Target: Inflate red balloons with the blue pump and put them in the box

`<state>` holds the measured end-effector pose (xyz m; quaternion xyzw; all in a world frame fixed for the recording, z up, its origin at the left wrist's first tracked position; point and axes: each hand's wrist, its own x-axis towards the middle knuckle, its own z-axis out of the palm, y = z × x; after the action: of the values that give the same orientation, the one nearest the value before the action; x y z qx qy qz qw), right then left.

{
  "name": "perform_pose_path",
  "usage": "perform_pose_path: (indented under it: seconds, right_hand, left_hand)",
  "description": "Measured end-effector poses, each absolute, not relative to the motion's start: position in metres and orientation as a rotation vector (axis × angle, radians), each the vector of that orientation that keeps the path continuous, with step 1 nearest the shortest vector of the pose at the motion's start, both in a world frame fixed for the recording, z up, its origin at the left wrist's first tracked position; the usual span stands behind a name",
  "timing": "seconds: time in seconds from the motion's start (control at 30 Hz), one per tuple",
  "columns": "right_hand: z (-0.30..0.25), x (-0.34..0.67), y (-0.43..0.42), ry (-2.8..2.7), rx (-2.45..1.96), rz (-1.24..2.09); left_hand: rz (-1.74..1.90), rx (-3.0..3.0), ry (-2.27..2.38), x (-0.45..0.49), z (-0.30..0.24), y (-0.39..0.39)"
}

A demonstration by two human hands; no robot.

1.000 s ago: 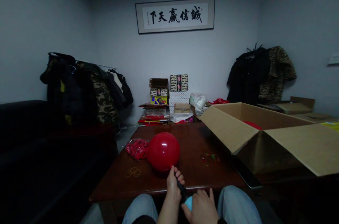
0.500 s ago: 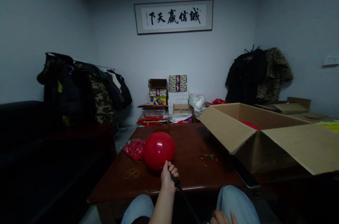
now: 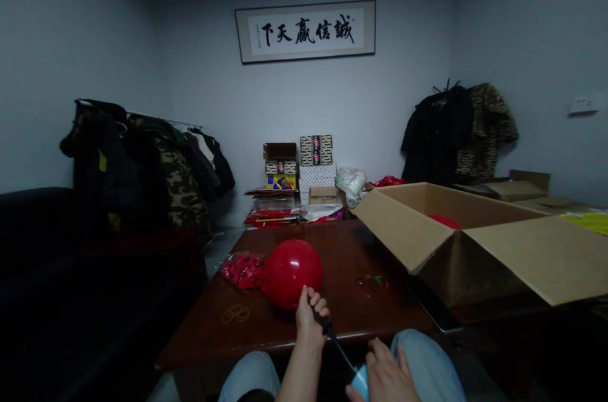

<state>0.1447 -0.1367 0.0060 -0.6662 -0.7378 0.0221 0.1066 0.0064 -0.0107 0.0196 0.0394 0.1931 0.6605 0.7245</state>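
A round, inflated red balloon (image 3: 293,274) rests at the near middle of the table. Just below it, my left hand (image 3: 311,313) is closed around the black end of a hand pump (image 3: 360,382), where the balloon's neck is hidden by my fingers. A thin rod runs from that black end down to the pump's light blue barrel. My right hand (image 3: 387,373) wraps over the barrel by my knee, partly cut off by the lower edge of the view. Left of the balloon lies a clear bag of uninflated red balloons (image 3: 242,271).
Yellowish rubber bands (image 3: 235,314) lie at the table's (image 3: 266,342) near left. Small coloured bands (image 3: 371,283) and a dark phone (image 3: 434,307) are on the right. A large open cardboard box (image 3: 408,231) with something red inside stands at the right.
My right hand has come up and left, bringing the blue barrel into view. The balloon and my left hand have shifted slightly right.
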Motion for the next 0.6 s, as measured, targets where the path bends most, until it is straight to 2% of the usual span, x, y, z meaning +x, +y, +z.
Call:
perform_pose_path:
  seconds: [0.13,0.3,0.6]
  right_hand:
    - [0.021,0.125,-0.122,-2.169,-1.980,0.172]
    - [0.012,0.109,-0.112,-2.135,-2.005,0.260]
    - [0.004,0.110,-0.107,-2.111,-1.972,0.319]
  left_hand:
    - [1.409,0.073,0.459,0.013,-0.002,-0.018]
    - [1.328,0.137,0.527,0.015,-0.026,-0.026]
    - [1.226,0.079,0.532,0.009,-0.022,-0.030]
